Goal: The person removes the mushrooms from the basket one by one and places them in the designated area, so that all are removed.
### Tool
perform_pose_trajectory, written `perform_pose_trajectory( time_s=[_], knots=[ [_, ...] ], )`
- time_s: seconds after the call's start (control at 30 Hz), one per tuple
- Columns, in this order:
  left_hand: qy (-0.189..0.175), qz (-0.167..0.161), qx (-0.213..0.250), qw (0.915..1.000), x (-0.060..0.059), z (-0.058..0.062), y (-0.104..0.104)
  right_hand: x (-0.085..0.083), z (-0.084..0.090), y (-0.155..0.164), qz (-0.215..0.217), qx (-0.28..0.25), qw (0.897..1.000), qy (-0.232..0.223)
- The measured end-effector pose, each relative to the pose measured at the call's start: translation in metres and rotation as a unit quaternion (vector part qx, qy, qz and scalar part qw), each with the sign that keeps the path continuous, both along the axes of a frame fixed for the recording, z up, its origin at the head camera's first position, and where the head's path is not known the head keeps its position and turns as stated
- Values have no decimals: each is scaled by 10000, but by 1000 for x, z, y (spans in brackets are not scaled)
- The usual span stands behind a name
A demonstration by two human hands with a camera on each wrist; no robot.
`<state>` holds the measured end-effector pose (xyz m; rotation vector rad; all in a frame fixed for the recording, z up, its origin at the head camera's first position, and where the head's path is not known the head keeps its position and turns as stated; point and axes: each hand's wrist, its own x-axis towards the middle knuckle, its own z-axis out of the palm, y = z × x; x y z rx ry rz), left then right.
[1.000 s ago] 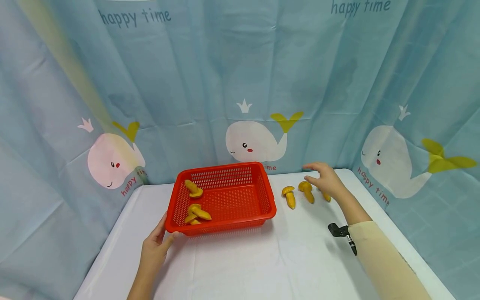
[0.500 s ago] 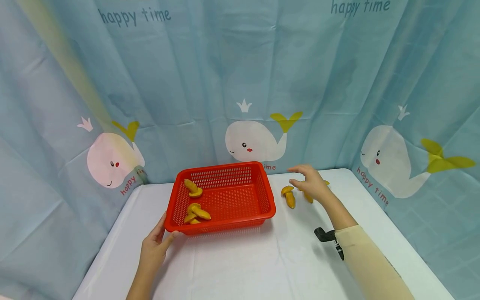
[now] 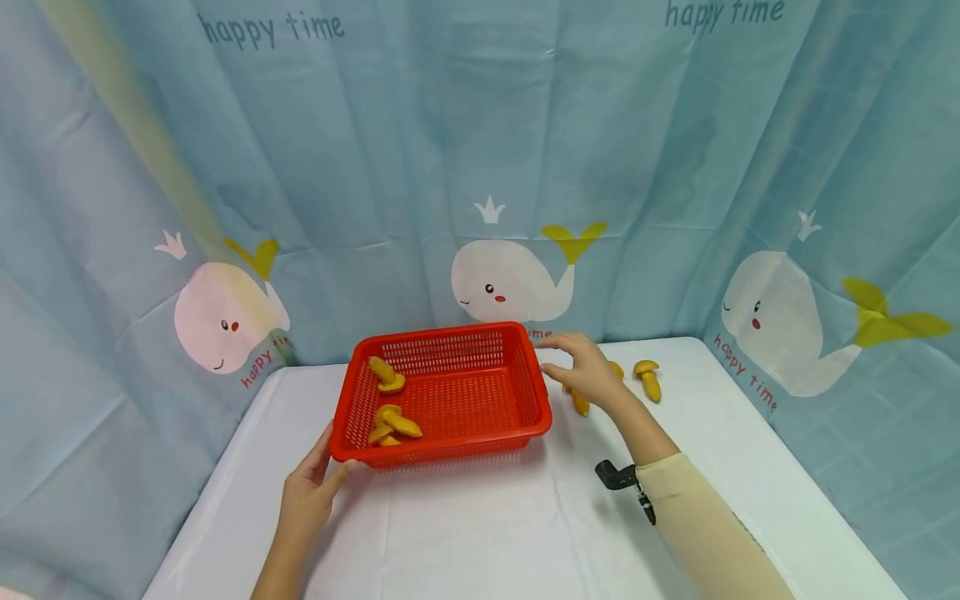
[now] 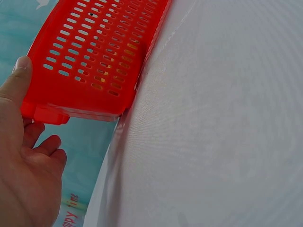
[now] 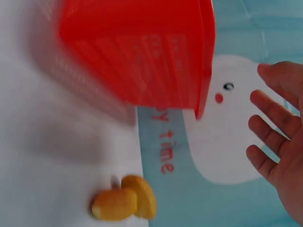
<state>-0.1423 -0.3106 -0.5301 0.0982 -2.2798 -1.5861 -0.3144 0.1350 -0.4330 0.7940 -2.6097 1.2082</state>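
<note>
A red plastic basket (image 3: 465, 400) stands on the table in the head view, with several yellow mushrooms (image 3: 386, 375) lying along its left side. Its front left corner is gripped by my left hand (image 3: 307, 492); the left wrist view shows the thumb on the rim and the fingers beneath it. Just beyond the basket's right side hovers my right hand (image 3: 588, 372), holding nothing, thumb and fingers apart. Partly hidden below it lies a mushroom (image 3: 581, 403). Another behind the hand shows only its cap (image 3: 617, 369). A third mushroom (image 3: 647, 382) lies farther right in full view.
White cloth covers the table (image 3: 465, 533). A blue curtain (image 3: 360, 183) printed with whales hangs behind the table and along both sides. A black device (image 3: 618, 477) is strapped at the right wrist.
My right hand has moved left from above the rightmost mushroom to the basket's right edge, uncovering that mushroom. My left hand and the basket have stayed in place.
</note>
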Motion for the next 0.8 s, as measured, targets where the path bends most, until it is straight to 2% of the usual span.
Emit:
perform_pose_trajectory(
  time_s=[0.2,0.47,0.8],
  knots=[
    [-42,10,4,10000,0,1,0,8,5,-25,232,28,9997,49],
    [-80,45,5,10000,0,1,0,7,2,-51,463,131,9981,375],
    [-133,31,-22,9999,0,0,-1,14,6,-77,756,150,9959,469]
  ],
)
